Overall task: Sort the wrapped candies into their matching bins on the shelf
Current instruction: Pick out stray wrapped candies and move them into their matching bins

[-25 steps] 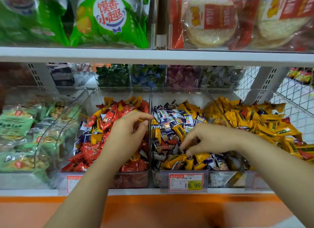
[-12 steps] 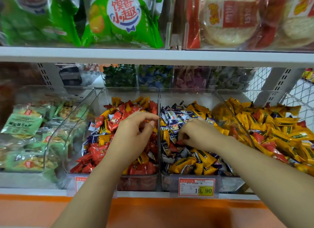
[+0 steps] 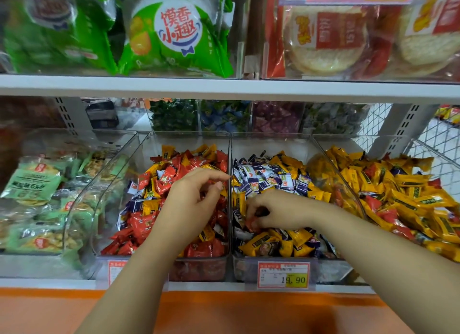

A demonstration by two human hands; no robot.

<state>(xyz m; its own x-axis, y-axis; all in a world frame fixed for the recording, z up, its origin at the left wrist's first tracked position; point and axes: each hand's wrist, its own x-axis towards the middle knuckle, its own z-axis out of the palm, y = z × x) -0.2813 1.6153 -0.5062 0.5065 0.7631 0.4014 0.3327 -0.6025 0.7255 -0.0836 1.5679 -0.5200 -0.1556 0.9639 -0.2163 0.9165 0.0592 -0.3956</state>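
Three clear bins of wrapped candies stand side by side on the shelf. The left bin (image 3: 199,269) holds mostly red candies with some yellow and purple ones mixed in. The middle bin (image 3: 331,269) holds purple-white and yellow candies. The right bin (image 3: 336,164) holds mostly yellow candies with a few red. My left hand (image 3: 194,204) hovers over the left bin with loosely curled fingers, holding nothing that I can see. My right hand (image 3: 278,211) is down in the middle bin and pinches a red candy (image 3: 250,224) at its fingertips.
Green snack packets (image 3: 32,182) fill a bin at far left. Small bins of green, blue and purple candies (image 3: 224,117) stand behind. The upper shelf (image 3: 224,87) overhangs closely. A price tag (image 3: 283,275) hangs on the middle bin's front. A wire basket (image 3: 438,139) is at right.
My right hand has shifted left within the middle bin and now pinches a red candy. My left hand has stayed over the left bin.
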